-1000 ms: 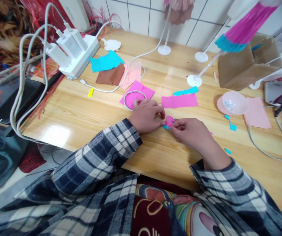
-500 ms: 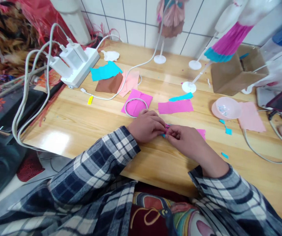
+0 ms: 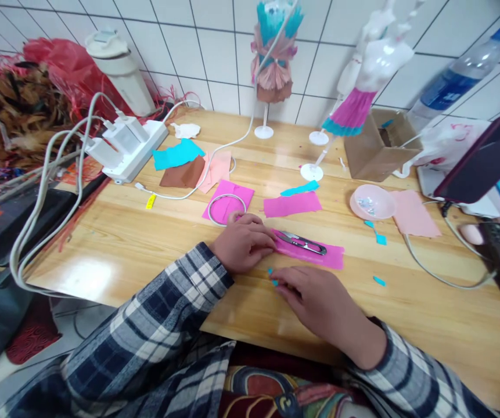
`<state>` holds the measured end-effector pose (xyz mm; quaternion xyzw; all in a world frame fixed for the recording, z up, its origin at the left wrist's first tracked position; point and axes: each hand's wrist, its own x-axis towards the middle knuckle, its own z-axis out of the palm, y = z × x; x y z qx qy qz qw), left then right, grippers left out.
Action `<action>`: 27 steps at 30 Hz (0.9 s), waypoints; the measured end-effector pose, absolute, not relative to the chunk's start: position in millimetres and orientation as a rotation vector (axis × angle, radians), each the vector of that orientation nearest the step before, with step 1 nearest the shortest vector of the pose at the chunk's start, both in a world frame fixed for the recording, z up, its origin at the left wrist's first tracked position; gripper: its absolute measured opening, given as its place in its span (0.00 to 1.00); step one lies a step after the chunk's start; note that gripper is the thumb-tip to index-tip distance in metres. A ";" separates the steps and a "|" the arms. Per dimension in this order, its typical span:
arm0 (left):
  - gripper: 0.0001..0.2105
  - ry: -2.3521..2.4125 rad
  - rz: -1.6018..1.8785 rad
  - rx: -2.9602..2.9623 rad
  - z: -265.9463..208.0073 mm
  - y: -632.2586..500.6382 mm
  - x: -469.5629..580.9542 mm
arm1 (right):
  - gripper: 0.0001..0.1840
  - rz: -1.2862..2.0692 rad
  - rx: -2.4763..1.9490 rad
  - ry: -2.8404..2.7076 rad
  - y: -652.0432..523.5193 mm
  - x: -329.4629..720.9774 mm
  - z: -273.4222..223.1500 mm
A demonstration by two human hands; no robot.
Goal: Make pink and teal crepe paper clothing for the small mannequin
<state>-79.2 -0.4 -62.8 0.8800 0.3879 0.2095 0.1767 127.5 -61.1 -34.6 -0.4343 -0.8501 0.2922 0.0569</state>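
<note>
My left hand (image 3: pixel 246 242) rests on the table with its fingers bent and pressed together. Its fingertips touch the left end of a magenta paper strip (image 3: pixel 335 257); whatever they may pinch is hidden. Black-and-silver thread snips (image 3: pixel 304 242) lie on that strip, points toward my left hand. Just nearer to me, my right hand (image 3: pixel 319 296) is closed, a small blue piece of paper (image 3: pixel 271 275) pinched at its fingertips. Behind them lie another magenta strip (image 3: pixel 292 204), a narrow blue strip (image 3: pixel 299 188), and a magenta square (image 3: pixel 237 191) with a metal ring (image 3: pixel 244 210) on top.
Blue (image 3: pixel 177 154) and brown (image 3: pixel 183 173) paper pieces lie farther back left, near a power strip (image 3: pixel 139 154) with looping white cables. A pink bowl (image 3: pixel 372 203) of small shiny bits, a cardboard box (image 3: pixel 365 157), phones and doll figures on stands (image 3: pixel 311 172) occupy the back and right.
My hands have moved apart; the right one has drawn nearer to me with the blue piece. The snips and magenta strip, mostly hidden before, now show. The camera view has shifted.
</note>
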 end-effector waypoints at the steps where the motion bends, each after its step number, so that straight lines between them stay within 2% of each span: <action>1: 0.08 1.088 0.603 2.495 -61.8 -1.3 -79.4 | 0.10 0.983 -1.264 -2.551 -64.2 128.6 -30.3; 6: 0.10 1.171 0.643 2.577 -55.8 -6.0 -78.0 | 0.10 1.325 -1.156 -2.365 -71.5 148.7 -15.6; 14: 0.13 1.181 0.376 2.703 -61.0 -21.0 -86.4 | 0.22 1.169 -1.542 -2.266 -42.0 239.1 -42.0; 19: 0.14 1.267 0.591 2.507 -37.8 -40.6 -70.8 | 0.20 1.092 -1.477 -2.416 -47.7 238.2 -11.7; 23: 0.17 0.997 0.679 2.117 -9.7 -60.3 -40.3 | 0.15 1.243 -1.286 -2.405 -62.1 206.3 28.7; 27: 0.10 0.983 0.644 1.894 0.5 -69.3 -26.7 | 0.12 1.266 -1.189 -2.289 -65.5 188.8 35.5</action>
